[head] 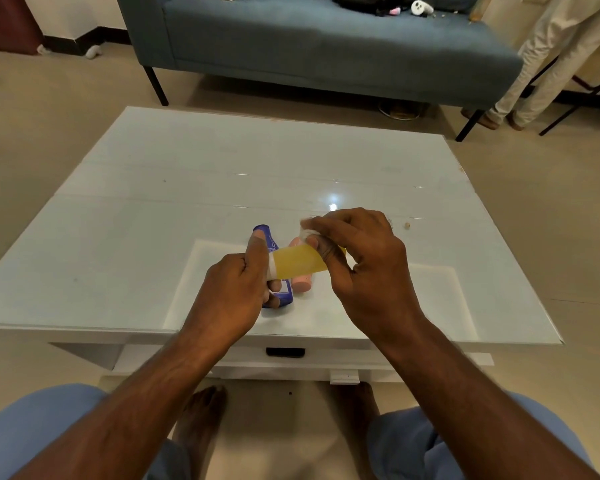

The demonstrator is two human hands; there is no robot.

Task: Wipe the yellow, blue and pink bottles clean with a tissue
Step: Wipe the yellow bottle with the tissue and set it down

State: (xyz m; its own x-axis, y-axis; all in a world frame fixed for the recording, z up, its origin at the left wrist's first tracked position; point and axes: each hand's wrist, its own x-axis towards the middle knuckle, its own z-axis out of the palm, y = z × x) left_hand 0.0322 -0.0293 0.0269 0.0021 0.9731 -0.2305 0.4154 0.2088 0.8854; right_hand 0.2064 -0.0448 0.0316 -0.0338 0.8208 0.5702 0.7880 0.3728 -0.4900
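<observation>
Left hand [238, 284] grips yellow bottle [300, 261]; right hand [364, 258] presses tissue [305, 233] on it.

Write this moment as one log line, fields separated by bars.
left hand grips yellow bottle | right hand pinches tissue against it | blue bottle, pink bottle lying on table

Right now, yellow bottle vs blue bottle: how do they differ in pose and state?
The yellow bottle is held up off the table, lying crosswise between both hands; the blue bottle lies on the table beneath it, pointing away. The left hand grips the yellow bottle's end and the right hand presses a tissue to it; nothing grips the blue one. The yellow looks translucent, the blue opaque. Both look similar in size.
</observation>
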